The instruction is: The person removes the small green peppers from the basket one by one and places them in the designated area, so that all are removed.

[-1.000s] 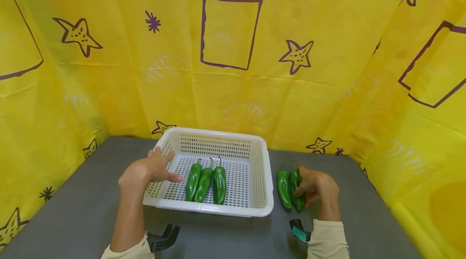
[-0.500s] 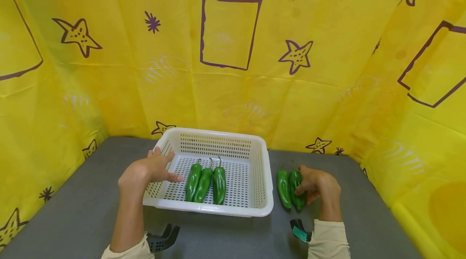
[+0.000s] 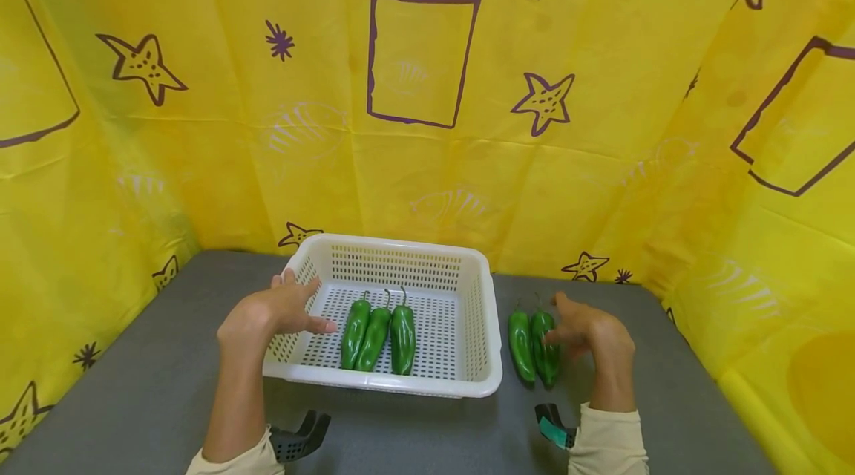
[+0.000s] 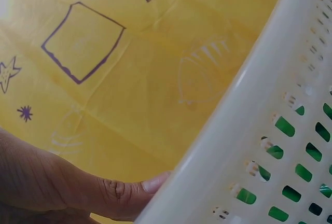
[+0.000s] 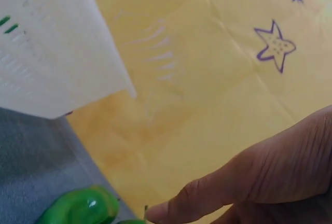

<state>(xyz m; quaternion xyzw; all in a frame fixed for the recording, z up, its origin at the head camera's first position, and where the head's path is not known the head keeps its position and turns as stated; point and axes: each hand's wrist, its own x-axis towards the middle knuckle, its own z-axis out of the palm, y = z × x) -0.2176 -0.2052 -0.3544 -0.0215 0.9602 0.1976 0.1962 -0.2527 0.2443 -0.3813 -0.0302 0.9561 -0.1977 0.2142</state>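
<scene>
A white perforated basket stands on the grey table, holding three green chili peppers side by side with stems pointing away. My left hand is at the basket's left wall, fingers spread and thumb extended over the inside. In the left wrist view, the thumb reaches the basket rim. Two more green peppers lie parallel on the table right of the basket: an inner pepper and an outer pepper. Beside the outer one is my right hand, fingers loosely extended, its thumb overlapping that pepper's edge.
A yellow curtain with starfish and square drawings encloses the back and sides of the table. Black wrist mounts sit at both sleeves. The basket's right wall separates the two groups of peppers.
My right hand has loosened from the outer pepper and shifted slightly right and up, its fingers straightening. The peppers, the basket and my left hand have stayed in place.
</scene>
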